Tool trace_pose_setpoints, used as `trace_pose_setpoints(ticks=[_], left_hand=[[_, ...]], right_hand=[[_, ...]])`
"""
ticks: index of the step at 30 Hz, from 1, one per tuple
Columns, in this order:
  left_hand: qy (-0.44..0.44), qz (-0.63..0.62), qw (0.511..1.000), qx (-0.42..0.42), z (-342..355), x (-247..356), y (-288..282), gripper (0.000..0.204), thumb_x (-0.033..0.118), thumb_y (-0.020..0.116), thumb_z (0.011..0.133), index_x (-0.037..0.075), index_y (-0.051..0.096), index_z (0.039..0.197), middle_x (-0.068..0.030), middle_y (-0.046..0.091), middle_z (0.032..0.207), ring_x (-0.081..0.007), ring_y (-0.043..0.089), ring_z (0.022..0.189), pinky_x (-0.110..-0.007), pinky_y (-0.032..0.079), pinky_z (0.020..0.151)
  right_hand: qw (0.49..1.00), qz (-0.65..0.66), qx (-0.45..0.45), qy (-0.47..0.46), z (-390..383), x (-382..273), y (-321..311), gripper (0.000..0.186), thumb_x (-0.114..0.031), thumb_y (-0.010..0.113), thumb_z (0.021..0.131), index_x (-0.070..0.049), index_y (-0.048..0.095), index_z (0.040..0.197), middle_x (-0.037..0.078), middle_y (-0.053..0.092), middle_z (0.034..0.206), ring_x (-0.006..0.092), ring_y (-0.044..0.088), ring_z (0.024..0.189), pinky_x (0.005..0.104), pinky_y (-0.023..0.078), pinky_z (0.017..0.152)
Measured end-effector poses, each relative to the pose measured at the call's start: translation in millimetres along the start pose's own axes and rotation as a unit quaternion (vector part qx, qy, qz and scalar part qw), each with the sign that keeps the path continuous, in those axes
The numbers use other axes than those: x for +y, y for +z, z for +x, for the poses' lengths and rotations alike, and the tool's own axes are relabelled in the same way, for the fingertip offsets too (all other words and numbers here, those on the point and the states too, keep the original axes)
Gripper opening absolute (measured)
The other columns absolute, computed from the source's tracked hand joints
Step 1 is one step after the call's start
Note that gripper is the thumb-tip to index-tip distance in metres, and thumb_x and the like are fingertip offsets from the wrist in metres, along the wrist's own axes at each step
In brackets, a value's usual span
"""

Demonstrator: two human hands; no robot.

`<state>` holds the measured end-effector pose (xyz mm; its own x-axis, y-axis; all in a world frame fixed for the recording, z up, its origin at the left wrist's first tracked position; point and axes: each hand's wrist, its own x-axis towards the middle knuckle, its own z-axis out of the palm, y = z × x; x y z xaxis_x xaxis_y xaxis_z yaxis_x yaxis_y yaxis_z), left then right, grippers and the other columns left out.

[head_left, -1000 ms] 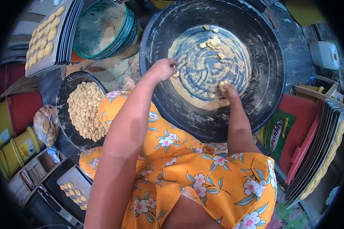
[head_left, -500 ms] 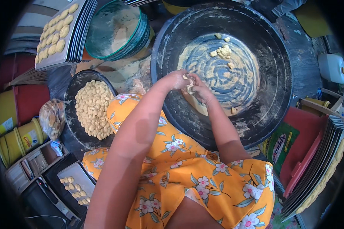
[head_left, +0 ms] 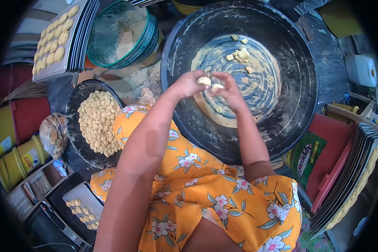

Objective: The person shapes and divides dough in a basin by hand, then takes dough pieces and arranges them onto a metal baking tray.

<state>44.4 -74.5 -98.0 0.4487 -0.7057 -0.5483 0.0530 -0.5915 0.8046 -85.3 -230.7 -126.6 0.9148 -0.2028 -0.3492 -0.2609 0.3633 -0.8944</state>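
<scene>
2 dough pieces (head_left: 203,80), likely soft, best edge-held: over the black basin (head_left: 296,63), my left hand (head_left: 189,85) and right hand (head_left: 232,93) are gripping 1 each.

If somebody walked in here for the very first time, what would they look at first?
Probably the huge black tub in front of the person, with pale powder swirled over its bottom. Over its near left part, the left hand and right hand each hold a bit of dough. Next, maybe the dark bowl to the left, heaped with dough balls.
</scene>
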Motion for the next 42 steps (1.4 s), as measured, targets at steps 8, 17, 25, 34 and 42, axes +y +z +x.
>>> trace_pose_setpoints(ticks=[8, 17, 25, 34, 42], left_hand=[[-0.001, 0.260, 0.966, 0.009, -3.6, 1.0, -2.4, 0.060, 0.023, 0.075, 0.069, 0.007, 0.056, 0.123, -0.0233, 0.051, 0.118, -0.0364, 0.052, 0.110, -0.037, 0.041, 0.096], [-0.022, 0.232, 0.972, 0.010, 5.4, -8.4, -6.9, 0.056, 0.027, 0.070, 0.074, 0.004, 0.056, 0.122, -0.0255, 0.055, 0.118, -0.0370, 0.053, 0.112, -0.039, 0.042, 0.095], [-0.032, 0.211, 0.976, -0.045, -2.2, 5.9, -9.6, 0.055, 0.026, 0.069, 0.078, 0.002, 0.053, 0.124, -0.0231, 0.058, 0.116, -0.0350, 0.056, 0.109, -0.037, 0.044, 0.093], [0.038, 0.181, 0.982, -0.050, -3.6, 22.4, -5.6, 0.051, 0.027, 0.067, 0.081, 0.000, 0.053, 0.122, -0.0246, 0.060, 0.108, -0.0333, 0.061, 0.099, -0.038, 0.047, 0.085], [0.006, 0.189, 0.982, -0.026, -20.7, 15.3, -16.4, 0.054, 0.029, 0.068, 0.080, 0.001, 0.053, 0.124, -0.0247, 0.060, 0.111, -0.0345, 0.059, 0.104, -0.038, 0.046, 0.089]], right_hand=[[0.726, -0.492, 0.187, 0.443, -31.1, 98.2, -202.3, 0.068, -0.054, 0.059, 0.079, -0.004, 0.052, 0.125, 0.021, 0.050, 0.131, 0.0345, 0.052, 0.116, 0.0430, 0.044, 0.092], [0.837, -0.368, -0.054, 0.402, 67.5, 193.7, 16.1, 0.058, -0.032, 0.063, 0.081, -0.001, 0.048, 0.128, 0.013, 0.059, 0.117, 0.0209, 0.057, 0.099, 0.0317, 0.047, 0.079], [0.785, -0.388, 0.481, -0.046, 182.7, 81.5, -122.0, 0.051, -0.020, 0.073, 0.065, -0.001, 0.060, 0.110, 0.022, 0.063, 0.105, 0.0337, 0.060, 0.099, 0.0397, 0.050, 0.081], [0.722, -0.609, 0.316, 0.090, 204.0, 105.6, -72.1, 0.084, -0.048, 0.070, 0.070, -0.017, 0.034, 0.140, 0.025, 0.037, 0.134, 0.0411, 0.037, 0.123, 0.0557, 0.031, 0.099], [0.959, -0.267, 0.086, -0.049, 41.8, 196.9, 22.5, 0.058, -0.020, 0.069, 0.073, -0.011, 0.048, 0.126, 0.015, 0.056, 0.110, 0.0302, 0.055, 0.107, 0.0383, 0.043, 0.091]])
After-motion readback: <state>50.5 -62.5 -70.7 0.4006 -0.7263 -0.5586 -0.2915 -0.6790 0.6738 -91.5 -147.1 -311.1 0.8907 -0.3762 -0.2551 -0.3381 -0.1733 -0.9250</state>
